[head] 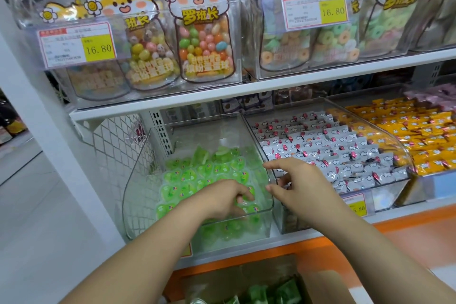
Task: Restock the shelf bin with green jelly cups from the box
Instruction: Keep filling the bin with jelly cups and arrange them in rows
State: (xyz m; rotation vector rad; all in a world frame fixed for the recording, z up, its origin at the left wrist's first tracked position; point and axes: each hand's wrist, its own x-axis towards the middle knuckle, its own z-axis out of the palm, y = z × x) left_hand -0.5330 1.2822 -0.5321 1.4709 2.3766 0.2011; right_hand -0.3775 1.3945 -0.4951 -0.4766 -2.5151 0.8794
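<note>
Green jelly cups [190, 176] (heaped) in clear bin [138, 180]

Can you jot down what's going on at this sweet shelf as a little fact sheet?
Place: clear plastic shelf bin, partly filled with green jelly cups
Left hand: inside the bin, fingers curled among the cups; grip unclear
Right hand: open, fingers spread at the bin's right wall
Supply: brown cardboard box below, green cups inside
Neighbour: white wrapped sweets in the next bin
</note>
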